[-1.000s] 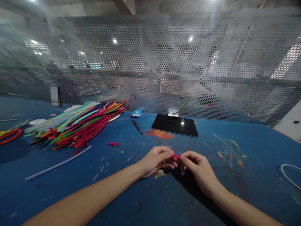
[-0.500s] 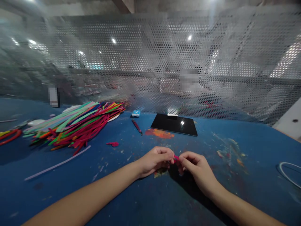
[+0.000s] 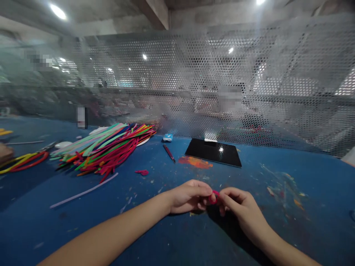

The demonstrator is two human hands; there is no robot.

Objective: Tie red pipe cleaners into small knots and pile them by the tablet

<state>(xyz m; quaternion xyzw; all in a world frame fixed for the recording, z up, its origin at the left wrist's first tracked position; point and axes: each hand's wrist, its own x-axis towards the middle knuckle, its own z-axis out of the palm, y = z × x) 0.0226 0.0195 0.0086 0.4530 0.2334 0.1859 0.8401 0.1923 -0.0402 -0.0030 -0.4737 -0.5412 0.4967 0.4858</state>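
Between my fingertips is a short magenta pipe cleaner point(image 3: 213, 197), bent into a small loop. My left hand point(image 3: 191, 195) pinches its left side between thumb and fingers. From the other side, my right hand point(image 3: 237, 203) pinches the loop's right edge. Both hands are held just above the blue table point(image 3: 155, 240). A second magenta pipe cleaner piece point(image 3: 142, 172), curled at one end, lies on the table beyond my left forearm. Parts of the loop are hidden by my fingers.
A heap of coloured pipe cleaners point(image 3: 111, 147) lies at left, with a single lilac one point(image 3: 85, 190) before it. Scissors point(image 3: 36, 159) are farther left, beside another person's hand point(image 3: 5, 153). A craft knife point(image 3: 169, 153), blue packet point(image 3: 168, 137) and black tablet point(image 3: 213, 152) lie ahead.
The view has turned left and tilted up slightly. The magenta pipe cleaner now shows as an open loop between my hands. Another person's hand has come into view at the far left.
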